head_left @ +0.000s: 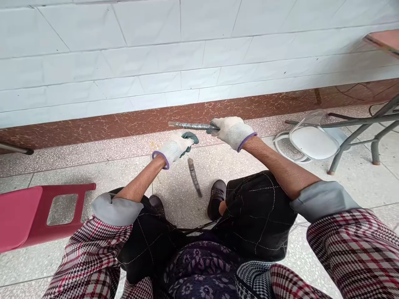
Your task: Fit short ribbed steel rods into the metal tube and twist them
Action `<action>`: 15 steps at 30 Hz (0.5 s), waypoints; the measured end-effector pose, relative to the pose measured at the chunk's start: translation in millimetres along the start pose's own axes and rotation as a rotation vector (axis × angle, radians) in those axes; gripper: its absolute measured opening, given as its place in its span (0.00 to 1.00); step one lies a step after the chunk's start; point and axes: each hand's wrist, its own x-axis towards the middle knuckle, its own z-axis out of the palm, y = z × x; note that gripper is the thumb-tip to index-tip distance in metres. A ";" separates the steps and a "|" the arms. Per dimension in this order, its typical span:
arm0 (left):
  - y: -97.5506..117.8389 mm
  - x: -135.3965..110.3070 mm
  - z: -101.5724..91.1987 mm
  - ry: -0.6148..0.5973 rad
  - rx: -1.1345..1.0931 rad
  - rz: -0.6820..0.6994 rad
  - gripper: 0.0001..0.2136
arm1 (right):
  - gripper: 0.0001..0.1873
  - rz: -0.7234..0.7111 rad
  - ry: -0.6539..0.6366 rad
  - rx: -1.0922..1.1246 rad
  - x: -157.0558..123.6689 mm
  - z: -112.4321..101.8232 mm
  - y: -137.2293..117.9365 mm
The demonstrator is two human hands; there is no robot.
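My right hand [227, 128], in a white knit work glove with a dark green palm and purple cuff, is closed around one end of a slim rod [193, 126]. Silvery coils wrap the rod, and its pale tip points left. Just below that tip is my left hand [183, 143], gloved alike. Its fingers are curved with a gap between them, and I see nothing in them. A similar dark wrapped rod [195, 178] with a tan end appears below my left hand, between my shoes; it is blurred, so I cannot tell whether it touches the floor.
A white tiled wall [149, 62] with a brown skirting [140, 120] stands ahead. On the left is a red plastic chair [65, 185]. To the right are a white round-seated folding stool [314, 141], grey metal legs [352, 145] and a tabletop corner [385, 40]. The floor [118, 170] is speckled tile.
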 end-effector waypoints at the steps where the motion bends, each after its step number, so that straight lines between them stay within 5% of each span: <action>1: -1.6 0.1 -2.2 -0.007 0.008 0.002 0.07 | 0.20 -0.012 -0.005 -0.017 -2.3 0.9 0.7; 7: 0.5 -4.8 -4.0 -0.115 0.032 -0.020 0.10 | 0.29 -0.037 0.062 0.019 -7.3 8.1 7.8; 11: 0.6 -1.2 -13.3 -0.062 0.027 -0.002 0.10 | 0.24 -0.057 -0.019 0.058 -7.3 10.1 10.1; 15: -9.3 8.6 -26.2 -0.024 0.059 0.002 0.08 | 0.16 0.002 -0.058 0.619 -17.6 20.5 14.1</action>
